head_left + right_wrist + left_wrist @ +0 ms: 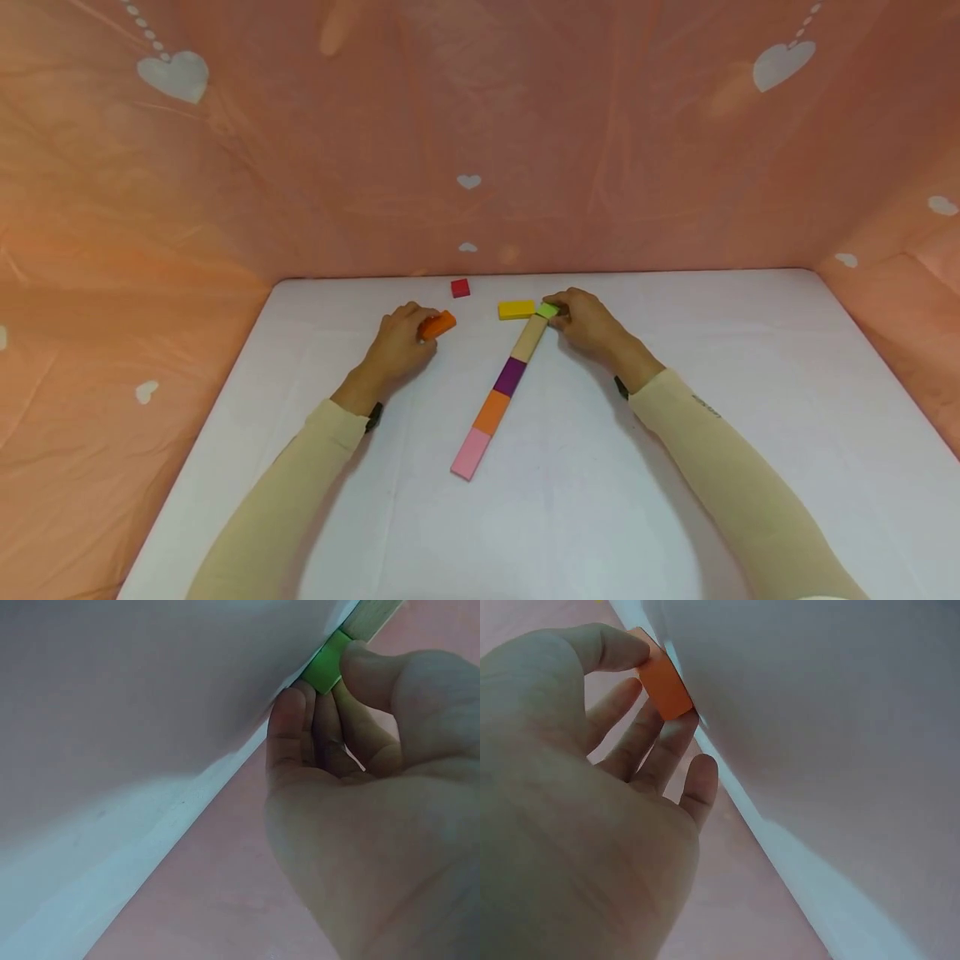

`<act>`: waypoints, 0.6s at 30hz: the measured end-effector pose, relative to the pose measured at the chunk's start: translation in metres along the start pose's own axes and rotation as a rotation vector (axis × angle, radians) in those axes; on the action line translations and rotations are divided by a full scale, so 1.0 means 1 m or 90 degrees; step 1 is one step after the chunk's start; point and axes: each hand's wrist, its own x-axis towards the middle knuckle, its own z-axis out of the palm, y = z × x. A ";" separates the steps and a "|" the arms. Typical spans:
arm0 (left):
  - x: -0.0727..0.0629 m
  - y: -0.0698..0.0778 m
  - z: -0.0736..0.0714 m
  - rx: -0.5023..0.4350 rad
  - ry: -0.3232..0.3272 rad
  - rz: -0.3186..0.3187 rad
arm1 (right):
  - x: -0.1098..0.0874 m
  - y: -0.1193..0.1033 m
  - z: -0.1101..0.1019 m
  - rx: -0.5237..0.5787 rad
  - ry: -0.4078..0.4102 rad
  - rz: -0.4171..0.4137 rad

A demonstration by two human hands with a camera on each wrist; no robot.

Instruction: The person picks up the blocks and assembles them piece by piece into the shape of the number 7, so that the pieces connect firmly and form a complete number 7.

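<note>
My left hand (pixel 399 343) pinches an orange block (pixel 439 324) between thumb and fingers over the left middle of the table. In the left wrist view the thumb lies on one side of that orange block (pixel 664 684). At the far end of a slanting row, my right hand (pixel 591 325) holds a small green block (pixel 547 310) by its sides. The green block (pixel 327 663) meets the end of a plain wooden block (pixel 529 337). Nearer along the row come a purple block (pixel 510 377), a second orange block (pixel 492 412) and a pink block (pixel 471 454).
A yellow block (pixel 517 310) lies just left of the row's far end. Farther back and left sits a small red block (pixel 461 288). The white tabletop (pixel 600 517) runs back to a pinkish-orange cloth (pixel 525 125) with white hearts, which also hangs at both sides.
</note>
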 end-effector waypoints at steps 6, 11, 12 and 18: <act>0.001 0.001 -0.002 0.017 -0.008 -0.011 | 0.001 0.000 0.000 0.003 -0.004 0.000; 0.002 0.003 -0.001 0.024 0.005 -0.027 | 0.001 -0.001 0.000 0.007 -0.003 0.003; 0.002 0.004 -0.001 0.027 0.009 -0.028 | 0.001 -0.001 0.000 0.007 -0.003 0.003; 0.001 0.003 -0.001 0.047 0.013 -0.017 | 0.001 0.000 0.001 0.010 -0.005 0.014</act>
